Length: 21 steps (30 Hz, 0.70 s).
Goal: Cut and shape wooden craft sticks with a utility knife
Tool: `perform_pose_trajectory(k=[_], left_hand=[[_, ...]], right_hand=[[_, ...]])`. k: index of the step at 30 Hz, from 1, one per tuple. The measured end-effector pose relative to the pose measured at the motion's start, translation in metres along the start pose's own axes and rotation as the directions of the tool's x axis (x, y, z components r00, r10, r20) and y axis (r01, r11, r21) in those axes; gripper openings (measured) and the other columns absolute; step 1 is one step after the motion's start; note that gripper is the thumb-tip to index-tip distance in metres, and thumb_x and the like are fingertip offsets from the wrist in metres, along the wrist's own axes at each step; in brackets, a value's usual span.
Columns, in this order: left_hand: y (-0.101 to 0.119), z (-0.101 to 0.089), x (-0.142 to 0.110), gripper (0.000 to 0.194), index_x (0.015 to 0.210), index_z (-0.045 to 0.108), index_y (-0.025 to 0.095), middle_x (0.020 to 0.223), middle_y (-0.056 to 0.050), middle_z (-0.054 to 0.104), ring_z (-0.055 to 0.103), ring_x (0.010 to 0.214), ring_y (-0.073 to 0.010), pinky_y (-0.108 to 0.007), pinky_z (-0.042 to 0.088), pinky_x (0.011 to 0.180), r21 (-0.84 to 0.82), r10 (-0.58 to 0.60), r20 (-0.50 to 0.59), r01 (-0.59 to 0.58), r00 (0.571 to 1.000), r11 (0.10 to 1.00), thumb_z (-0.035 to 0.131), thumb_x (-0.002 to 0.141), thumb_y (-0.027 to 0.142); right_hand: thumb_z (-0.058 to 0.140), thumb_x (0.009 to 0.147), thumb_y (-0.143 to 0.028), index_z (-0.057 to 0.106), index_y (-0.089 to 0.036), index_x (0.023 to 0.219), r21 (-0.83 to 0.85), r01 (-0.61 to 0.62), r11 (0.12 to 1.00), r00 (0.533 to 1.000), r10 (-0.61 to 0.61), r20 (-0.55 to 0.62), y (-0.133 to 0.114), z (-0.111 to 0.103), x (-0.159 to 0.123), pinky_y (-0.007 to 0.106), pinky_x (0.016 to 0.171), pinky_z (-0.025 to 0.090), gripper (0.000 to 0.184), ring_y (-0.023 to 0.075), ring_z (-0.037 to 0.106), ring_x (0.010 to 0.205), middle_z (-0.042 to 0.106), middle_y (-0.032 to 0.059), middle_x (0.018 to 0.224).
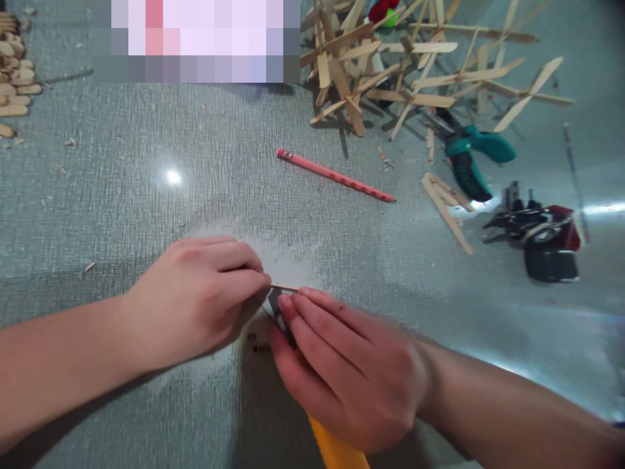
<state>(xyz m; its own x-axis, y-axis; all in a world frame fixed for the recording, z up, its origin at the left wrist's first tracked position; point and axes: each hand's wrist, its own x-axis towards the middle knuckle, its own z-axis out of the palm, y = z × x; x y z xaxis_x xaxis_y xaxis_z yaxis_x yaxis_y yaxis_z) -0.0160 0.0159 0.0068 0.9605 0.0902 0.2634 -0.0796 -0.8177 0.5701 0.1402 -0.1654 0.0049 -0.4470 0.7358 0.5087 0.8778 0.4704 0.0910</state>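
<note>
My left hand [200, 299] is closed in a pinch on a thin wooden stick [286, 287] that lies edge-on over a patch of pale sawdust on the grey cloth. My right hand [342, 365] is closed around a yellow-handled cutter [336, 449]. Its grey blade end [274, 301] sits right under the stick, between the two hands, with my fingertips pressed on it. Most of the stick and the cutter is hidden by my fingers.
A red pencil [336, 175] lies beyond the hands. A pile of glued wooden stick crosses [415, 71] fills the back right, with teal-handled pliers [471, 159], loose sticks [446, 208] and a dark red tool [544, 238]. More stick pieces [14, 71] lie at the far left.
</note>
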Motion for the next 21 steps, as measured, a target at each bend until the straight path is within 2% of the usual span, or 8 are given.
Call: perform_pose_trajectory(k=[7,13,21], left_hand=[[0.009,0.004,-0.006,0.014,0.087,0.073,0.016,0.087,-0.005,0.075,0.065,0.071,-0.0156,-0.031,0.051,0.06,0.033,0.0,-0.022,0.0,1.0,0.999,0.063,0.097,0.016],[0.005,0.003,-0.002,0.017,0.084,0.074,0.014,0.087,-0.005,0.075,0.065,0.07,-0.0137,-0.029,0.051,0.061,-0.011,-0.003,-0.021,0.002,1.0,1.0,0.062,0.095,0.009],[0.012,0.007,-0.004,0.013,0.09,0.077,0.011,0.085,-0.005,0.073,0.064,0.071,-0.0166,-0.032,0.051,0.061,0.065,0.033,-0.048,-0.03,0.998,0.997,0.069,0.097,0.019]], right_hand=[[0.054,0.095,-0.01,0.077,-0.011,0.092,-0.026,-0.004,1.0,1.0,0.005,0.019,-0.002,-0.003,0.003,0.042,0.086,0.068,0.023,0.0269,0.082,0.087,0.084,0.0117,0.088],[0.056,0.095,-0.013,0.078,-0.011,0.095,-0.004,0.036,0.999,0.999,-0.035,0.041,-0.001,-0.003,0.001,0.043,0.09,0.067,0.022,0.0259,0.081,0.091,0.085,0.0118,0.092],[0.051,0.097,-0.014,0.079,-0.012,0.095,-0.012,-0.005,1.0,0.998,0.006,0.06,-0.006,-0.006,0.001,0.043,0.092,0.065,0.029,0.0266,0.079,0.093,0.084,0.0121,0.093]])
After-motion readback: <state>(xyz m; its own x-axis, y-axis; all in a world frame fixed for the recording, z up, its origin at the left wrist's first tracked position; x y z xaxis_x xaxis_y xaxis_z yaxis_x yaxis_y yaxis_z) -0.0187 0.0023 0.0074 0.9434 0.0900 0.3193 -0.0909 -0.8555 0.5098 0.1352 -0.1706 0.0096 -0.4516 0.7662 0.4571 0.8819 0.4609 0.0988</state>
